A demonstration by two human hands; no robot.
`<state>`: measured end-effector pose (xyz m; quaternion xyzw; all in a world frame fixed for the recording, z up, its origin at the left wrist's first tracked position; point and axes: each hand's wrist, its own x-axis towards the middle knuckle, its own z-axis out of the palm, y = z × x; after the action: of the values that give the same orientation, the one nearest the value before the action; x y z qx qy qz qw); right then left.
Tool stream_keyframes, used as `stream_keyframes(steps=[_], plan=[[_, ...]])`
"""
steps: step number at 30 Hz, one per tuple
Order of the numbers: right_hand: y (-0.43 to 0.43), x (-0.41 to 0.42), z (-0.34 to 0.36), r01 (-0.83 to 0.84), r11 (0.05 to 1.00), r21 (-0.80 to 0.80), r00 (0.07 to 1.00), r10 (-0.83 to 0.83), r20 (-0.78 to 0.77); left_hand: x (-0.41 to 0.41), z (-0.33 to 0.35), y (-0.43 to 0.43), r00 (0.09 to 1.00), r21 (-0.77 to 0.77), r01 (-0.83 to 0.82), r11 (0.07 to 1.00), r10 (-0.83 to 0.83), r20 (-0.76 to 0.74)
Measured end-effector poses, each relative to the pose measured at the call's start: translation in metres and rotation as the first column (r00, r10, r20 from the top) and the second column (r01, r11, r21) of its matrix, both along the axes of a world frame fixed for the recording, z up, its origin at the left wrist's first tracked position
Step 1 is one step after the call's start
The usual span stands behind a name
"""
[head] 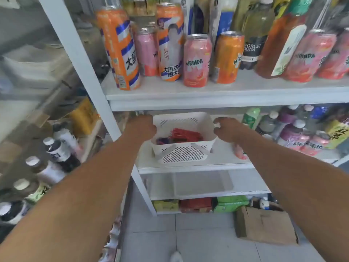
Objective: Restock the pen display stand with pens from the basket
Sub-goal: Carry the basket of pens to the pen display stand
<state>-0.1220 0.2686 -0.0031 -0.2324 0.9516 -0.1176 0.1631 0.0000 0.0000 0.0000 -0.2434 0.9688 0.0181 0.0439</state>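
Head-worn view, forward and down, near the shelf (207, 95)

we face a white metal shelf unit (80, 59); its upper shelf (207, 93) carries drink cans (197, 59) and bottles (255, 35). below lies a pale grey tiled floor (198, 242) with a worn cardboard box (264, 225). the light is soft and even.

Pens (186, 135) in basket (181, 154): blurred red and dark heap, count unreadable. Left hand (140, 127): fingers (153, 129) curled at basket's left rim, tips hidden, grip or mere touch unclear. Right hand (225, 129) at right rim, smeared, contact unclear. Pink can (239, 153) right of basket, half hidden by right forearm. Far bottles (253, 25) on top shelf (188, 95) cut by top edge. Shoe (176, 257) cut by bottom edge. Far left, goods behind hazy sheet (28, 53) unreadable.
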Motion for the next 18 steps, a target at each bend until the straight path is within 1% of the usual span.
stream_keyframes(steps=[2, 4, 6, 7, 8, 10, 11, 12, 15, 16, 18], plan=[[-0.009, -0.014, -0.006, 0.094, 0.993, -0.070, 0.996, -0.093, 0.019, -0.012, -0.008, -0.010, 0.999, 0.096, -0.040, 0.995, 0.041, -0.005], [-0.018, -0.026, -0.014, 0.170, 0.977, -0.131, 0.983, -0.160, 0.088, -0.018, -0.022, -0.020, 0.995, 0.186, -0.079, 0.979, 0.087, -0.038], [-0.028, -0.037, -0.023, 0.231, 0.956, -0.179, 0.965, -0.202, 0.165, -0.023, -0.030, -0.028, 0.980, 0.346, -0.171, 0.923, 0.195, -0.034], [-0.032, -0.043, -0.027, 0.278, 0.935, -0.221, 0.950, -0.234, 0.207, -0.027, -0.034, -0.032, 0.961, 0.429, -0.235, 0.872, 0.273, -0.029], [-0.037, -0.046, -0.029, 0.352, 0.898, -0.264, 0.922, -0.284, 0.265, -0.029, -0.036, -0.034, 0.930, 0.526, -0.312, 0.791, 0.368, -0.001], [-0.043, -0.057, -0.037, 0.496, 0.809, -0.316, 0.844, -0.363, 0.396, -0.036, -0.039, -0.039, 0.846, 0.738, -0.417, 0.530, 0.524, 0.102], [-0.044, -0.061, -0.038, 0.549, 0.773, -0.316, 0.803, -0.384, 0.455, -0.038, -0.041, -0.041, 0.826, 0.803, -0.425, 0.417, 0.543, 0.155], [-0.044, -0.065, -0.039, 0.585, 0.749, -0.313, 0.768, -0.387, 0.511, -0.040, -0.041, -0.043, 0.824, 0.835, -0.427, 0.348, 0.531, 0.199], [-0.039, -0.071, -0.043, 0.617, 0.723, -0.310, 0.704, -0.332, 0.627, -0.047, -0.048, -0.046, 0.810, 0.875, -0.430, 0.224, 0.524, 0.264], [-0.037, -0.072, -0.044, 0.625, 0.713, -0.318, 0.686, -0.308, 0.659, -0.049, -0.049, -0.046, 0.801, 0.879, -0.435, 0.195, 0.530, 0.279], [-0.034, -0.073, -0.044, 0.648, 0.687, -0.329, 0.650, -0.273, 0.710, -0.054, -0.053, -0.045, 0.788, 0.884, -0.437, 0.166, 0.545, 0.287]])
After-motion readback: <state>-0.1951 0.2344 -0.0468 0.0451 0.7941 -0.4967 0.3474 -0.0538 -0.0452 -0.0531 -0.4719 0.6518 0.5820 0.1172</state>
